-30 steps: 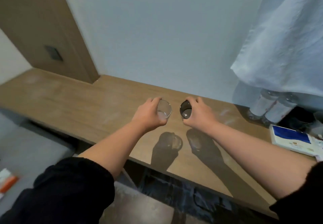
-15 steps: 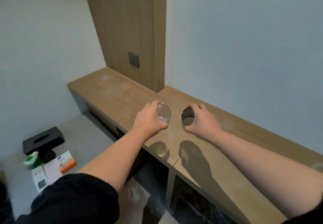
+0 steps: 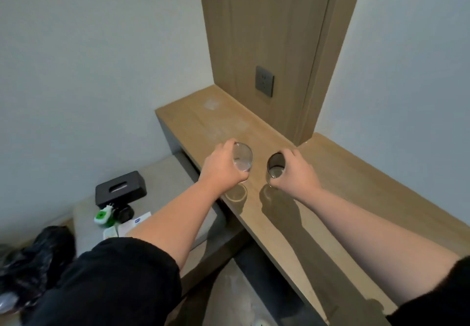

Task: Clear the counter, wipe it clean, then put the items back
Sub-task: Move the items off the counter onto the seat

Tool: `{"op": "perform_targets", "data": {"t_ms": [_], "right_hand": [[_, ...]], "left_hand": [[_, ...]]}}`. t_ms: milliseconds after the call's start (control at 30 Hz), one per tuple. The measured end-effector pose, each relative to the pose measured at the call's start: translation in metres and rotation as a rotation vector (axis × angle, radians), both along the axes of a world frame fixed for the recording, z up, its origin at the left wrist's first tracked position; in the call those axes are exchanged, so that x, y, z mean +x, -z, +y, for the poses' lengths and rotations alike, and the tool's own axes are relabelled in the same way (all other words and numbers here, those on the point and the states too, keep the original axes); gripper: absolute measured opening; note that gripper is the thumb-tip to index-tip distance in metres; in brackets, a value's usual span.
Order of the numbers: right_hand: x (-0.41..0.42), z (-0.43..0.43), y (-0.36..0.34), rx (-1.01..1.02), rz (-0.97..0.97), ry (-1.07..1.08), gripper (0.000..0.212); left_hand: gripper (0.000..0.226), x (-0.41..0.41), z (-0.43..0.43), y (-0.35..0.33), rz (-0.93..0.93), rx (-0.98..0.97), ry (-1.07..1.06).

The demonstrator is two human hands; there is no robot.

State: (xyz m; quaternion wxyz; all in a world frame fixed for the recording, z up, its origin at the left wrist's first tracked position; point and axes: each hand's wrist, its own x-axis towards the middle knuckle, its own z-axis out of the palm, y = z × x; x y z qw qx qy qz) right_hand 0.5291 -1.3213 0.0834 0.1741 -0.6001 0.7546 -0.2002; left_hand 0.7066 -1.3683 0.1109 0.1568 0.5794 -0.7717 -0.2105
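Observation:
I hold two clear drinking glasses above the wooden counter (image 3: 343, 173). My left hand (image 3: 220, 166) grips the left glass (image 3: 243, 159) from its side, just over the counter's front edge. My right hand (image 3: 296, 171) grips the right glass (image 3: 276, 164), a hand's width to the right. Both glasses look empty and cast ring shadows on the wood below them. The counter top carries pale dusty smears toward its far left end.
A grey wall socket (image 3: 264, 81) sits in the wooden panel behind the counter. On the lower grey bench (image 3: 162, 173) to the left lie a black tissue box (image 3: 120, 189), a green-and-white plug-in device (image 3: 103, 215), papers and a black bag (image 3: 38, 252).
My view has swung left along the counter. Both hands carried the glasses leftward, from beside the water bottles to the stretch near the socket panel. My grips are unchanged.

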Motion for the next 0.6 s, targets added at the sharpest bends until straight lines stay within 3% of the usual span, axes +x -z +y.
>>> {"op": "perform_targets", "data": {"t_ms": [400,600], "right_hand": [[0.132,-0.115,0.013,0.060,-0.008,-0.169,0.070],[0.235,-0.169,0.038,0.042,-0.109,-0.147,0.067]], "left_hand": [[0.065,0.149,-0.094,0.040,0.190,0.038,-0.212],[0.077,0.276,-0.144,0.074,0.250,0.096,-0.299]]}}
